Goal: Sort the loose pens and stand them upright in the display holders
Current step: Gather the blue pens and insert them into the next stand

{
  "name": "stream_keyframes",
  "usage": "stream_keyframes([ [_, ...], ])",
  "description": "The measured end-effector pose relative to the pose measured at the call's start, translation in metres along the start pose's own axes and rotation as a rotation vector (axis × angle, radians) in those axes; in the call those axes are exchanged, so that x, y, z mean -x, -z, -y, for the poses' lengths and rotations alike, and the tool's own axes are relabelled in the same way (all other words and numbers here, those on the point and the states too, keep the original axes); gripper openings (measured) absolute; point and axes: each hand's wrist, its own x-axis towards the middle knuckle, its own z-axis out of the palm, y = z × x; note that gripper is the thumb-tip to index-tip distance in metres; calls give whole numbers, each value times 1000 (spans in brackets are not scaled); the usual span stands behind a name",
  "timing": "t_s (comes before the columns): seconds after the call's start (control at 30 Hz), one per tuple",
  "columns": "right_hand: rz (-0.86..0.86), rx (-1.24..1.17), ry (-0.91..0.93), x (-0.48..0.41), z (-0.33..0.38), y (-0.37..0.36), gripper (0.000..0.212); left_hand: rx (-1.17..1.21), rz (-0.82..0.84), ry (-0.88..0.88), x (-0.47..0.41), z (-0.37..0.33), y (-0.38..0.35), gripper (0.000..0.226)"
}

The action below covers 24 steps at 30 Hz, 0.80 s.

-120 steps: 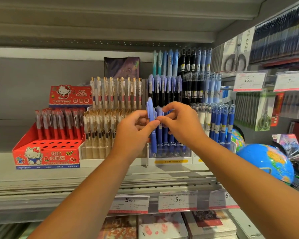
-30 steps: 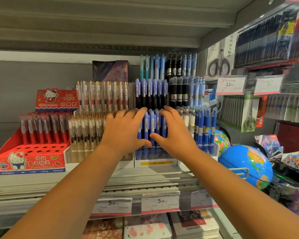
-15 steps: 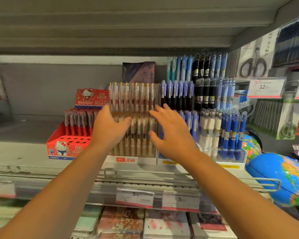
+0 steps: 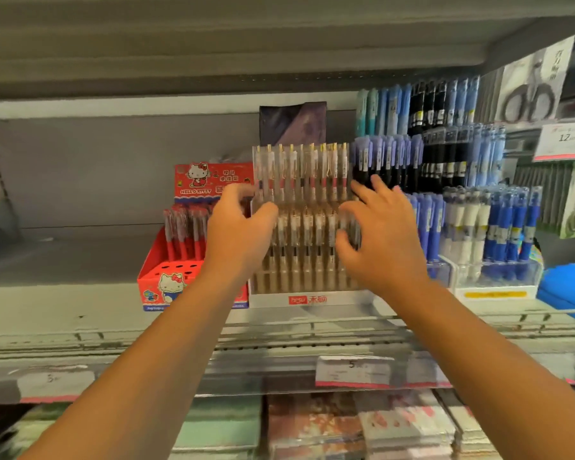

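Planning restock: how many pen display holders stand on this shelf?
4, left to right: red cardboard Hello Kitty box, clear tiered holder of transparent pens, clear holder of blue pens partly behind the right hand, clear holder of white and blue pens. Others may be hidden.

1. The red display box (image 4: 213, 175) is showing "HELLO KITTY" in white letters on its back card.
2. The clear pen holder (image 4: 342, 298) is carrying a red logo on its white base, too blurred to read.
3. The upper price tag (image 4: 565, 141) is showing "12".
4. The shelf-edge price tag (image 4: 352, 371) is showing "5".
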Motion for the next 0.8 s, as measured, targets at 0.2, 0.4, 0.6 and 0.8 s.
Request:
stream_keyframes([
  [0.2,18,-312,-22,-19,89,-30,31,-109,-275,-83,-29,32,82,19],
  [0.4,323,-251,-91,-13,134,-55,22,-213,-106,468,-45,81,126,54],
  [0.6,487,101,-191,-9,148,-55,17,-14,185,672,-39,101,122,16],
  [0.8,519,101,-202,-6,147,-55,20,-57,213,651,-42,111,121,23],
])
